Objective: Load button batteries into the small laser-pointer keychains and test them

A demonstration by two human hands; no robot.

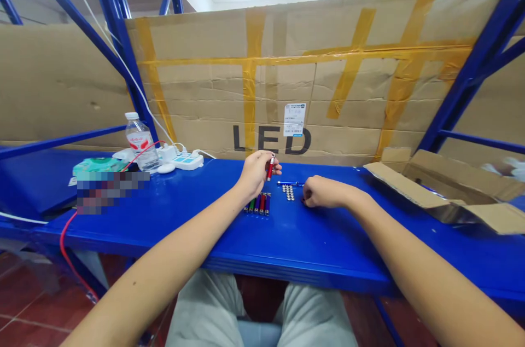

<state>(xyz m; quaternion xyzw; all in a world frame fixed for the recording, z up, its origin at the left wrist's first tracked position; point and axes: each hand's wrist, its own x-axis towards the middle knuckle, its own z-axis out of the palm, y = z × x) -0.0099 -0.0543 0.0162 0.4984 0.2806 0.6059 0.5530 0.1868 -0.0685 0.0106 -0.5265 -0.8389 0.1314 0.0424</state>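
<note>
My left hand grips a small red metal tube with a silver end, like a mini keychain flashlight, tilted above the table. My right hand rests low at the table, fingers curled together. Something small and dark shows at its fingertips, too small to name. Between the hands lie small round silver pieces, like button cells, in short rows. Behind them a blue metal tube lies crosswise, its right end close to my right hand. Below my left wrist several coloured tubes, green, blue, red and purple, lie side by side.
The blue table backs onto a tall cardboard sheet. To the left stand a water bottle, a white power strip and a green packet. An open cardboard box lies at the right, near my right forearm.
</note>
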